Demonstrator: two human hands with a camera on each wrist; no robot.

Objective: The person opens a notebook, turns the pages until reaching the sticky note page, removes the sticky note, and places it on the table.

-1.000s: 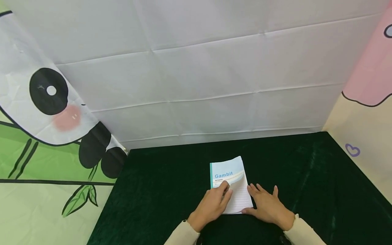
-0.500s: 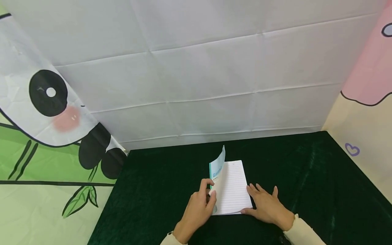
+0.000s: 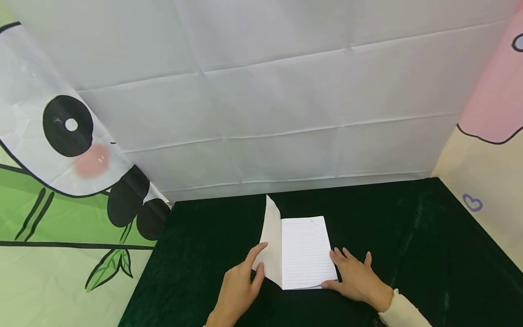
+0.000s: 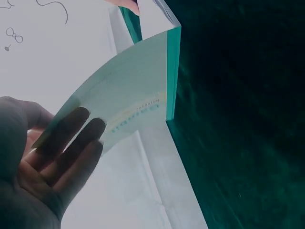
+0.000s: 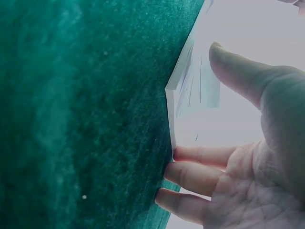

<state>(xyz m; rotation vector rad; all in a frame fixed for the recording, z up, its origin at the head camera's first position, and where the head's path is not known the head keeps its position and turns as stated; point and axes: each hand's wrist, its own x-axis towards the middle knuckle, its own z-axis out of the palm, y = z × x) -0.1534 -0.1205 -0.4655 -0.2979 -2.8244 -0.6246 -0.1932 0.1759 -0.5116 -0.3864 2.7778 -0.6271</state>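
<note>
A notebook lies opened on the dark green cloth, its lined white page (image 3: 307, 254) facing up. Its front cover (image 3: 273, 247) stands raised on the left side. My left hand (image 3: 237, 288) pinches the cover's outer edge, thumb on one face and fingers on the other. From the left wrist, the cover's printed outside (image 4: 128, 90) and the teal spine strip (image 4: 173, 71) show. My right hand (image 3: 359, 279) rests spread at the notebook's right edge; its fingertips (image 5: 183, 172) touch that edge, with the thumb at the lower right corner.
Dark green cloth (image 3: 196, 259) covers the table around the notebook. Behind it stands a creased white backdrop (image 3: 265, 100). Printed cartoon panels flank the table, with a panda face (image 3: 90, 159) on the left and a purple heart (image 3: 472, 202) on the right.
My left hand has moved left, turning the cover over from the right, so the whole lined page now shows. My right hand has stayed at the notebook's right edge.
</note>
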